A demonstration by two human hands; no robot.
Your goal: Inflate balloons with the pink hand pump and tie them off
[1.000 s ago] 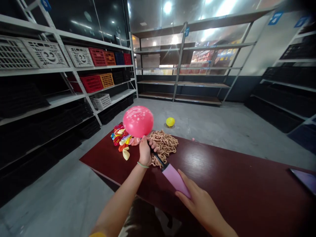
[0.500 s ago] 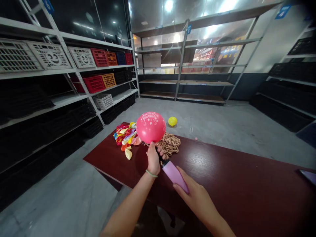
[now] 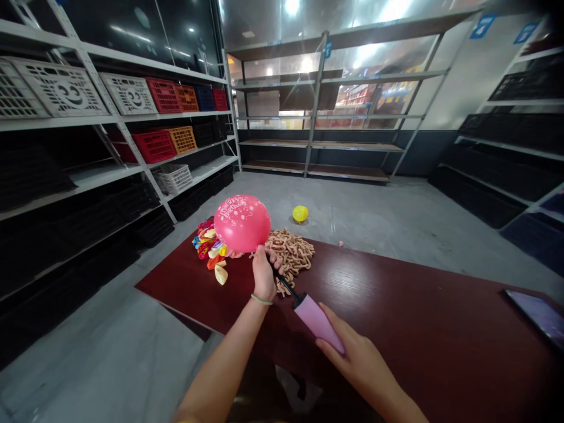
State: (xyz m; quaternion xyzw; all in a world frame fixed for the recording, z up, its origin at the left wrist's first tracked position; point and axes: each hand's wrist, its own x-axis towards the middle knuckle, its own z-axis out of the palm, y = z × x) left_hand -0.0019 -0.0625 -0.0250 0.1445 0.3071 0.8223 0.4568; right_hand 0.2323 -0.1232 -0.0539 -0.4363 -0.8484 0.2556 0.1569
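Far left, white and red crates and a red crate sit on a metal shelf, with black crates stacked on the lower levels. On the surface, left end, lies a heap of flat balloons in mixed colours, deflated, with a few loose ones apart from the pile. Just right of that, the pink balloon is blown up, round, printed with white lettering, held up over the heap and not touching the surface. The left hand grips it at the neck, with the left fingers clenched round the neck and the end of a black hose; a thin green band sits on that wrist. The hose runs down to a pink hand pump, which lies tilted across the surface. The right hand is cupped on the pump's lower end, fingers closed against it, grasping it. Behind the hands sits a tangled pile of tan long balloons. One balloon is inflated and on the hose; the flat ones and the tan pile lie untouched. A small yellow balloon sits on the floor beyond the surface. Far right, a tablet lies at the surface edge.
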